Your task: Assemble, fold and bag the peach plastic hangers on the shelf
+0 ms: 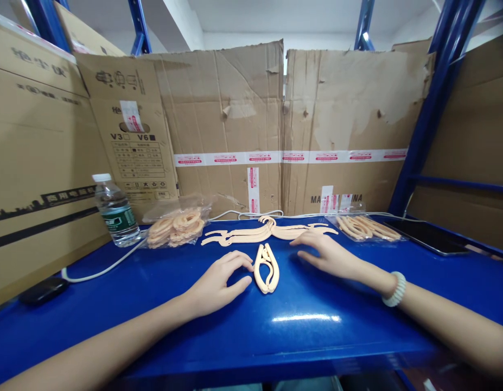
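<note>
On the blue shelf top lies a folded peach-coloured clothes hanger point(258, 271), its two arms forming a narrow loop. My left hand point(223, 282) is just left of it, fingertips beside its edge; the thumb and fingers are apart and hold nothing. To the right, my right hand point(322, 251) hovers with fingers spread, near the end of the unfolded hangers point(251, 234). Those hangers lie stacked behind the folded one, arms stretched sideways and hooks pointing to the back. A pale coiled band circles the right wrist.
Bagged folded hangers lie at the left point(176, 228) and right point(367, 228). A water bottle point(116, 214) stands at left near a black device point(43, 290) and white cable point(108, 269). A dark phone or tablet point(430, 237) rests at right. Cardboard boxes point(227, 119) wall the back.
</note>
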Demonstrator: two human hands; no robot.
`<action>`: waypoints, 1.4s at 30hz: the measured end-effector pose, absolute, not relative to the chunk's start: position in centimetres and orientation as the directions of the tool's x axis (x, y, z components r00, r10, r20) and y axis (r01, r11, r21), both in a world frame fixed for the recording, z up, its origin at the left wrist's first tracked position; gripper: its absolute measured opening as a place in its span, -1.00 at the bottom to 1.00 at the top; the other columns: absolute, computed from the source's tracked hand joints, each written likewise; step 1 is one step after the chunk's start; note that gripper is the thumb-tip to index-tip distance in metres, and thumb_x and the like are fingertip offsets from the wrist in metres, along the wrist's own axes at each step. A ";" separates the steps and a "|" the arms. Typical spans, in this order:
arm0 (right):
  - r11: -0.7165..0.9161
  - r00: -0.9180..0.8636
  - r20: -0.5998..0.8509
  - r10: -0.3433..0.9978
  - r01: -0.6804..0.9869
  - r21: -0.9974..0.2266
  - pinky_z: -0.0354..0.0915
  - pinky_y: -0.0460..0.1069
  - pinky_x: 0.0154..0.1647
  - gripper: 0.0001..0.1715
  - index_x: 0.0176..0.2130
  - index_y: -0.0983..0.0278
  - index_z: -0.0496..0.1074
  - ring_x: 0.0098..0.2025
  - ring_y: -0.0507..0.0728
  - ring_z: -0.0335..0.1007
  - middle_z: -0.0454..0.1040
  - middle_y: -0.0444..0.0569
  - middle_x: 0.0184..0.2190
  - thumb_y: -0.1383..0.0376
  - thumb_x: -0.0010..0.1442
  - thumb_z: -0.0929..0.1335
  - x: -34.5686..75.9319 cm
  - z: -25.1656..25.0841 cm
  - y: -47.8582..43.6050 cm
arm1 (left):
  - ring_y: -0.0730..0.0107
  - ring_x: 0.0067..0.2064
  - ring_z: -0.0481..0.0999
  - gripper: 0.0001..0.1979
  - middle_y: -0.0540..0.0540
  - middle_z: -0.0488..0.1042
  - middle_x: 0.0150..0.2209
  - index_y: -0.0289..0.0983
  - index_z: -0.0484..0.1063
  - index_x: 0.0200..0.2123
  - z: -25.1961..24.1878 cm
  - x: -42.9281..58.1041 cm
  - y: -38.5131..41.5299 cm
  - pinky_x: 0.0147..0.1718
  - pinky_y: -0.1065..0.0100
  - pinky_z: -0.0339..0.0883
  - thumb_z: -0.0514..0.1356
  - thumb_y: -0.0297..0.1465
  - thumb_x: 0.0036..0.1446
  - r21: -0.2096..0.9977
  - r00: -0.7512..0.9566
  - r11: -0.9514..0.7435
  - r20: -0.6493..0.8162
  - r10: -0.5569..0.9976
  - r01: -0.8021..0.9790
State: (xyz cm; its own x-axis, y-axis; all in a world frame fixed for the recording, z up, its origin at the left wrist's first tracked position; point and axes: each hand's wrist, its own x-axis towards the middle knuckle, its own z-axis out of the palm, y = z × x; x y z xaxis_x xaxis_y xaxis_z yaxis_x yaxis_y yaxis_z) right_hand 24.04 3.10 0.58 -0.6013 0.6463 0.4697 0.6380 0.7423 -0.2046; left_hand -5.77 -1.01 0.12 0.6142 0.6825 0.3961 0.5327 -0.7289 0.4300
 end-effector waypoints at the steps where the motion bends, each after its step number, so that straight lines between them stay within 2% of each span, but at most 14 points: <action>1: 0.727 -0.580 0.489 0.652 0.661 -0.185 0.29 0.17 0.02 -0.69 -0.05 0.29 0.44 -0.04 0.21 0.39 0.50 0.09 -0.10 0.33 0.20 0.28 24.7 0.5 3.8 | 0.24 -0.01 0.40 -0.83 -0.11 0.43 -0.07 -0.22 0.41 -0.17 0.1 -5.8 -1.0 0.02 0.20 0.27 0.10 -0.44 0.16 0.430 0.615 -0.730 0.398 0.681 0.531; 8: 0.617 -0.485 0.517 0.705 0.779 -0.111 0.35 0.18 -0.05 -0.66 -0.07 0.32 0.47 -0.09 0.26 0.42 0.52 0.14 -0.15 0.34 0.19 0.24 27.7 0.0 7.1 | 0.22 -0.02 0.41 -0.84 -0.12 0.44 -0.08 -0.21 0.42 -0.18 0.2 -5.8 -1.1 0.01 0.18 0.28 0.11 -0.41 0.16 0.439 0.603 -0.728 0.411 0.684 0.527; 15: 0.637 -0.554 0.436 0.709 0.769 -0.059 0.28 0.15 0.03 -0.69 -0.08 0.30 0.47 -0.04 0.23 0.37 0.49 0.13 -0.12 0.37 0.18 0.27 28.0 -0.8 8.0 | 0.23 -0.02 0.41 -0.83 -0.12 0.43 -0.08 -0.22 0.41 -0.19 0.2 -5.7 -1.1 0.02 0.18 0.27 0.11 -0.44 0.14 0.443 0.602 -0.725 0.407 0.687 0.528; 20: 0.605 -0.526 0.403 0.749 0.791 -0.092 0.31 0.07 -0.12 -0.83 -0.29 0.31 0.46 -0.19 0.17 0.37 0.44 0.07 -0.29 0.33 0.19 0.27 27.9 -0.7 8.0 | 0.24 -0.01 0.41 -0.82 -0.11 0.45 -0.08 -0.22 0.43 -0.19 0.3 -5.7 -1.1 0.03 0.19 0.27 0.11 -0.46 0.13 0.460 0.594 -0.718 0.409 0.693 0.522; 23: 0.592 -0.508 0.388 0.769 0.796 -0.129 0.29 0.02 -0.21 -0.89 -0.38 0.29 0.38 -0.28 0.14 0.37 0.43 0.02 -0.36 0.34 0.16 0.27 27.7 -0.2 7.6 | 0.23 -0.03 0.44 -0.83 -0.10 0.47 -0.10 -0.22 0.42 -0.20 0.2 -5.7 -0.8 0.01 0.17 0.31 0.12 -0.42 0.12 0.530 0.537 -0.665 0.400 0.743 0.526; 26: 0.588 -0.491 0.386 0.781 0.786 -0.191 0.27 -0.02 -0.33 -0.95 -0.37 0.27 0.32 -0.38 0.11 0.36 0.44 -0.03 -0.42 0.34 0.13 0.26 27.7 0.6 6.9 | 0.22 -0.05 0.47 -0.81 -0.12 0.50 -0.11 -0.24 0.41 -0.18 -0.2 -5.9 -0.1 -0.01 0.13 0.35 0.14 -0.38 0.10 0.695 0.411 -0.522 0.342 0.845 0.495; 29: 0.578 -0.462 0.408 0.788 0.782 -0.232 0.24 -0.03 -0.42 -0.93 -0.37 0.25 0.26 -0.43 0.10 0.36 0.44 -0.06 -0.46 0.29 0.15 0.26 27.9 1.6 6.3 | 0.21 -0.03 0.50 -0.75 -0.15 0.52 -0.09 -0.27 0.39 -0.15 -0.5 -6.1 0.7 0.04 0.08 0.33 0.18 -0.36 0.07 0.854 0.310 -0.364 0.255 0.916 0.373; 32: 0.595 -0.443 0.463 0.767 0.762 -0.255 0.26 -0.02 -0.40 -0.86 -0.36 0.24 0.24 -0.41 0.11 0.38 0.45 -0.05 -0.45 0.21 0.17 0.25 28.4 2.7 5.7 | 0.19 0.00 0.50 -0.67 -0.23 0.48 0.00 -0.30 0.36 -0.06 -0.5 -6.4 1.1 0.09 0.08 0.30 0.20 -0.38 0.06 0.959 0.221 -0.184 0.136 0.966 0.215; 36: 0.592 -0.403 0.474 0.783 0.717 -0.369 0.30 -0.01 -0.37 -0.78 -0.30 0.25 0.27 -0.37 0.13 0.42 0.48 -0.02 -0.42 0.13 0.19 0.27 28.5 3.8 5.0 | 0.19 0.04 0.48 -0.52 -0.35 0.29 0.17 -0.34 0.24 0.08 -0.2 -6.5 1.2 0.13 0.16 0.29 0.21 -0.41 0.08 1.000 0.128 -0.008 0.012 0.992 -0.027; 38: 0.596 -0.407 0.462 0.788 0.691 -0.408 0.32 0.00 -0.36 -0.73 -0.25 0.26 0.32 -0.34 0.13 0.43 0.49 -0.01 -0.39 0.10 0.19 0.27 28.3 3.9 4.7 | 0.18 0.06 0.46 -0.46 -0.35 0.20 0.22 -0.30 0.17 0.14 -0.1 -6.5 1.2 0.14 0.16 0.28 0.22 -0.42 0.09 0.996 0.113 -0.006 0.015 0.994 -0.084; 42: 0.643 -0.486 0.435 0.758 0.671 -0.371 0.32 0.00 -0.34 -0.70 -0.20 0.27 0.38 -0.32 0.13 0.42 0.49 -0.02 -0.36 0.11 0.22 0.25 27.1 3.5 3.9 | 0.19 0.07 0.44 -0.41 -0.33 0.22 0.20 -0.23 0.10 0.18 -0.2 -6.4 1.0 0.10 0.14 0.30 0.22 -0.38 0.10 0.994 0.139 -0.103 0.109 0.984 -0.045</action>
State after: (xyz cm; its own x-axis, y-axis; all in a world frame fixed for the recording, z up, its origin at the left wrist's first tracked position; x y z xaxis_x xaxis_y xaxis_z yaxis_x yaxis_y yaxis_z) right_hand 27.14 3.91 3.54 -0.4858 0.7580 0.4352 0.6706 0.6426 -0.3707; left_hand -6.41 0.96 -0.17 0.1391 0.9843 0.1086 -0.0454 -0.1032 0.9936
